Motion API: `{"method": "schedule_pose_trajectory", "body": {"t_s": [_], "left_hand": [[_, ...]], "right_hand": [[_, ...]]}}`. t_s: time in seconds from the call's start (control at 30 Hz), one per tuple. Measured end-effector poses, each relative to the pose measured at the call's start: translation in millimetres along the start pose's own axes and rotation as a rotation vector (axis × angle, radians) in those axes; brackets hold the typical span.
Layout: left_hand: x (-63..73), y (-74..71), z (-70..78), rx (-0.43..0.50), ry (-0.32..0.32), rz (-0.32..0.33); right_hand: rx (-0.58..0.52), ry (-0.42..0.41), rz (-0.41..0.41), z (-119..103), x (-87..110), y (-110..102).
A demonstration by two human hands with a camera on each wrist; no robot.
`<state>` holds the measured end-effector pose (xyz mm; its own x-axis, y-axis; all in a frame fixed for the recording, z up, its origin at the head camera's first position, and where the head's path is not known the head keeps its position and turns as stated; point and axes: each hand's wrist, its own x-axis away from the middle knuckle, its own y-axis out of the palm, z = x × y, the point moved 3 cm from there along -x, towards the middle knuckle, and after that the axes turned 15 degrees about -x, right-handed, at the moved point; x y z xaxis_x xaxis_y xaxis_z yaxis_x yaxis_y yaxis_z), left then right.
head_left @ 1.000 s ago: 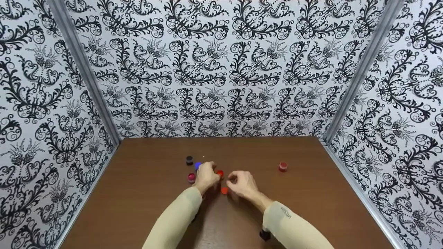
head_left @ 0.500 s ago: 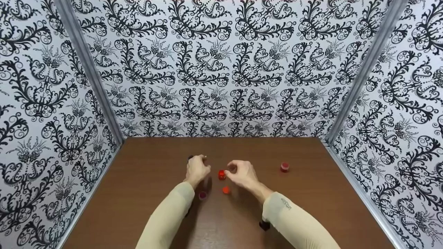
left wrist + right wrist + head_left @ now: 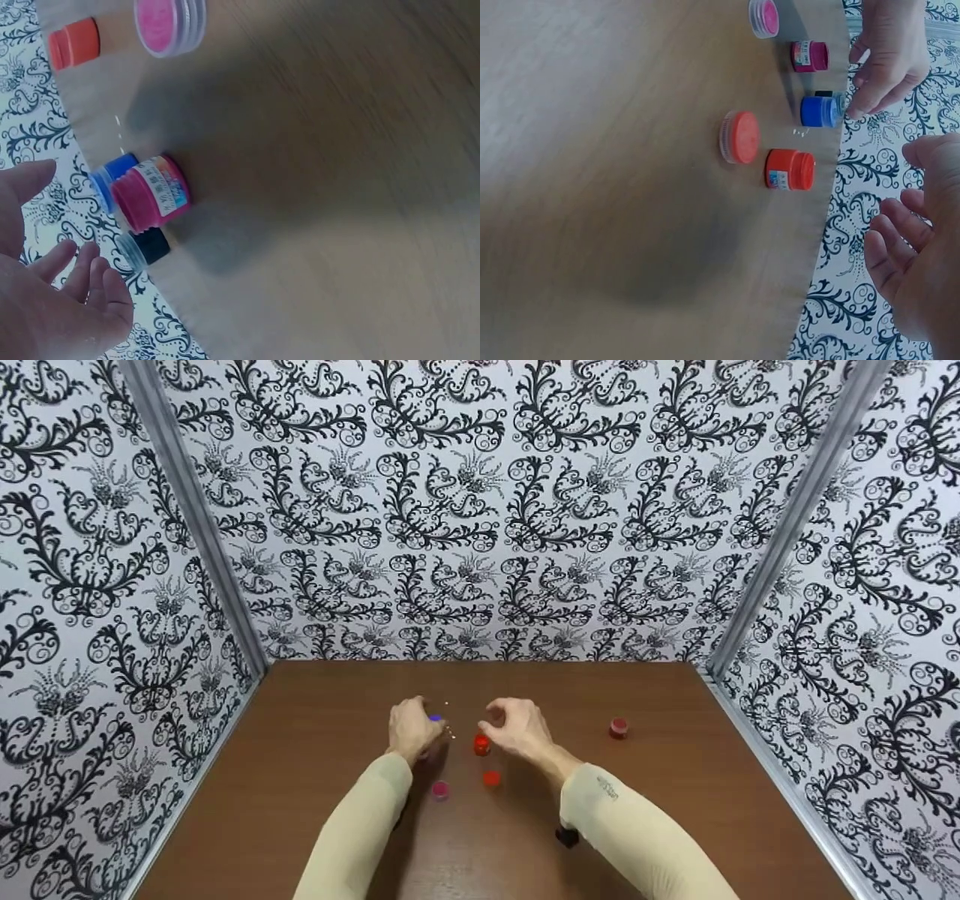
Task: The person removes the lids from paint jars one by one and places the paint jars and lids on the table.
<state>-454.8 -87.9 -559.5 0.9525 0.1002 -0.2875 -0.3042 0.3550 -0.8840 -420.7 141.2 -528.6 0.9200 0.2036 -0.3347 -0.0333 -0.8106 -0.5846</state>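
Note:
My left hand [image 3: 412, 729] hovers over a group of small paint jars, its fingers loosely bent around nothing. Below it are a blue jar [image 3: 114, 180], an uncapped pink jar [image 3: 154, 193] and a black jar [image 3: 146, 247]. My right hand [image 3: 519, 727] hangs beside an uncapped red jar [image 3: 481, 745], fingers loosely curled with nothing between them. Nearer to me lie a red lid [image 3: 491, 778] and a pink lid [image 3: 440, 790]. In the right wrist view, the left hand partly covers the black jar.
Farther right stands another red jar [image 3: 618, 728] on the brown table [image 3: 690, 810]. Tiny white specks [image 3: 451, 733] lie between the blue and red jars. Patterned walls [image 3: 450, 510] enclose the table's back and sides.
My left hand has moved from beside the red jar leftward to the blue, pink and black jars. The pink lid has come into view on the table. My right hand has shifted slightly away from me.

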Motion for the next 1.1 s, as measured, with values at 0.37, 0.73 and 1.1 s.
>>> {"method": "schedule_pose_trajectory", "body": {"t_s": [0.37, 0.73, 1.1], "left_hand": [[-4.9, 14.2, 2.3, -0.083, -0.048, -0.094], [-4.5, 28.8, -4.6, -0.116, -0.098, -0.111], [-3.2, 35.0, -2.6, -0.166, -0.117, -0.132]], "right_hand": [[0.050, 0.047, -0.003, -11.1, -9.0, 4.2], [0.030, 0.066, -0.001, -19.6, -14.9, 17.9], [0.026, -0.005, 0.005, -21.4, -14.8, 25.8]]}}
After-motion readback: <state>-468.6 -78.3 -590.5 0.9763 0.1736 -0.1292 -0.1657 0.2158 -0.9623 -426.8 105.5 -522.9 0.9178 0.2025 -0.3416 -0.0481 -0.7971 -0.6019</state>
